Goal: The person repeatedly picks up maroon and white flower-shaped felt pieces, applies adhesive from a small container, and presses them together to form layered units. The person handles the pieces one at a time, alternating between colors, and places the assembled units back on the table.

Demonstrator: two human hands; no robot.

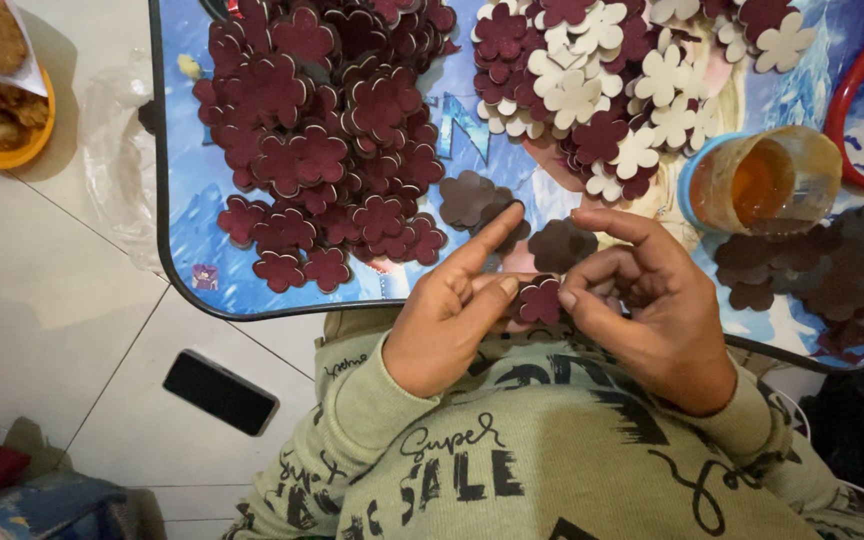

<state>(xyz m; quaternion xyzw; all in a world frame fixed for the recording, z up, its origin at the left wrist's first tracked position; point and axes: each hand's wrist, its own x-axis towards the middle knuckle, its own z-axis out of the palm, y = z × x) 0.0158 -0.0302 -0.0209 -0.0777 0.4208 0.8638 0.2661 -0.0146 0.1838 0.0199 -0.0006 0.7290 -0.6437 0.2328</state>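
Over blue picture table point(192, 210) on pale tiles point(72, 300), both hands point(452, 310) point(652, 300) pinching maroon flower cutout point(540, 300)

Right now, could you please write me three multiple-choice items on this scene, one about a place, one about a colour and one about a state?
1. Where does the dark phone lie?
A. on the floor tiles beside the table
B. on the table among the flowers
C. in the orange bowl

2. What colour is the flower cutout pinched between the two hands?
A. white
B. maroon
C. green

3. How is the glue jar standing?
A. capped and upright
B. open, tipped on its side
C. upside down

Answers:
1 A, since it rests on the pale tiles left of the table.
2 B, as the left hand and the right hand grip a maroon piece like the big pile.
3 B, its mouth faces sideways, showing amber inside.
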